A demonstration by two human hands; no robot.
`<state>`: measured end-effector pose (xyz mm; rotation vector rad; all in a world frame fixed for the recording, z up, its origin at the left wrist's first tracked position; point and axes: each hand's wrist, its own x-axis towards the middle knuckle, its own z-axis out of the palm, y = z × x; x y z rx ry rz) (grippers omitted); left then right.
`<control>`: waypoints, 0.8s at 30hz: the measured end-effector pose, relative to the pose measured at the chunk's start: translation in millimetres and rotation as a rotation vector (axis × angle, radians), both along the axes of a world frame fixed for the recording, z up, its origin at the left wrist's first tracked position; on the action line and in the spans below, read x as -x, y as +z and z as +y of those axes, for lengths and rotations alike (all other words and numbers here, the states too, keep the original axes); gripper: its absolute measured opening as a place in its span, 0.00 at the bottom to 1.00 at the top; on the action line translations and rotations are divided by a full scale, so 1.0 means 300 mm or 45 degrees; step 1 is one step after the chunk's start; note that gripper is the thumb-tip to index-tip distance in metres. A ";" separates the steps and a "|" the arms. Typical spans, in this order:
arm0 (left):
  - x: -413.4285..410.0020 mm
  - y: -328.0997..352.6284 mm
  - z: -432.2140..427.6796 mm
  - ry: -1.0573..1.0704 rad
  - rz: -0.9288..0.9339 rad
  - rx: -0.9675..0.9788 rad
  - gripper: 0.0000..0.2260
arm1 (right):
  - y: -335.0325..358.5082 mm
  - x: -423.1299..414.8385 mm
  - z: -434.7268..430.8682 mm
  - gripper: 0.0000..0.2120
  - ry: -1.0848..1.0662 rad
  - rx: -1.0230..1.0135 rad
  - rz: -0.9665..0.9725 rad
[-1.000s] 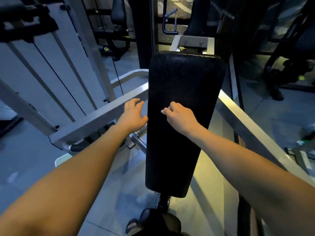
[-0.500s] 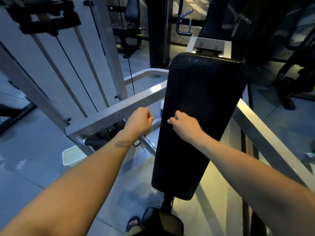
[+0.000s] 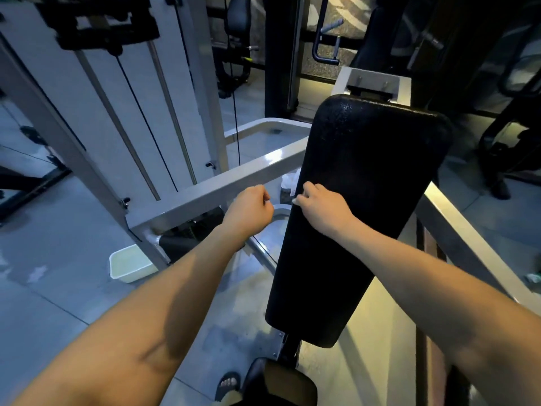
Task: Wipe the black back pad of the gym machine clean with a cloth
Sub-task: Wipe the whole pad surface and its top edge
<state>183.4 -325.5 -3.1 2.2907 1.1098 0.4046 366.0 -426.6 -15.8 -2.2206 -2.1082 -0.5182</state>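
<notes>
Long black pebbled back pad (image 3: 366,200), right hand (image 3: 322,205) curled on its left edge, left hand (image 3: 248,210) fisted

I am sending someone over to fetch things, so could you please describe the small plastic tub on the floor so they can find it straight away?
Start at the long black back pad and follow the grey frame bar down to its low left corner. The tub sits on the floor just beside that corner. It is a pale, shallow rectangular tub, the only light container on the grey floor.
</notes>
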 end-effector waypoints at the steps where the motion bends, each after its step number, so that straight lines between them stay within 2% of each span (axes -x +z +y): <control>1: 0.000 0.006 0.002 -0.009 -0.001 0.007 0.04 | 0.057 -0.017 0.013 0.07 -0.006 -0.119 0.015; 3: -0.005 0.017 0.000 -0.019 -0.004 0.016 0.05 | 0.176 -0.068 0.031 0.07 -0.073 -0.415 0.041; 5: -0.025 0.026 -0.012 -0.049 -0.001 0.019 0.06 | 0.221 -0.114 0.013 0.10 -0.130 -0.572 0.053; 7: -0.048 0.028 -0.037 -0.086 0.025 0.027 0.06 | 0.130 -0.124 -0.040 0.09 -0.083 -0.512 0.045; 10: -0.083 0.018 -0.072 -0.142 0.040 0.032 0.06 | -0.117 -0.085 -0.170 0.09 0.054 -0.236 0.062; 12: -0.101 0.015 -0.088 -0.175 0.045 0.030 0.09 | -0.180 -0.077 -0.238 0.10 0.067 -0.041 0.086; 13: -0.111 0.020 -0.096 -0.196 0.050 0.026 0.11 | -0.164 -0.084 -0.254 0.12 0.067 -0.021 0.098; 15: -0.136 0.035 -0.111 -0.221 0.047 0.004 0.13 | -0.080 -0.117 -0.252 0.14 0.059 -0.196 0.105; 18: -0.179 0.055 -0.136 -0.244 0.028 -0.029 0.17 | 0.123 -0.205 -0.211 0.11 -0.069 -0.609 0.056; 20: -0.203 0.049 -0.156 -0.290 0.045 -0.044 0.21 | 0.188 -0.251 -0.189 0.12 -0.177 -0.766 0.080; 22: -0.220 0.032 -0.178 -0.323 0.077 -0.060 0.23 | 0.133 -0.246 -0.184 0.09 -0.217 -0.735 0.096; 24: -0.230 0.011 -0.199 -0.327 0.127 -0.063 0.24 | -0.005 -0.203 -0.227 0.09 -0.178 -0.581 0.135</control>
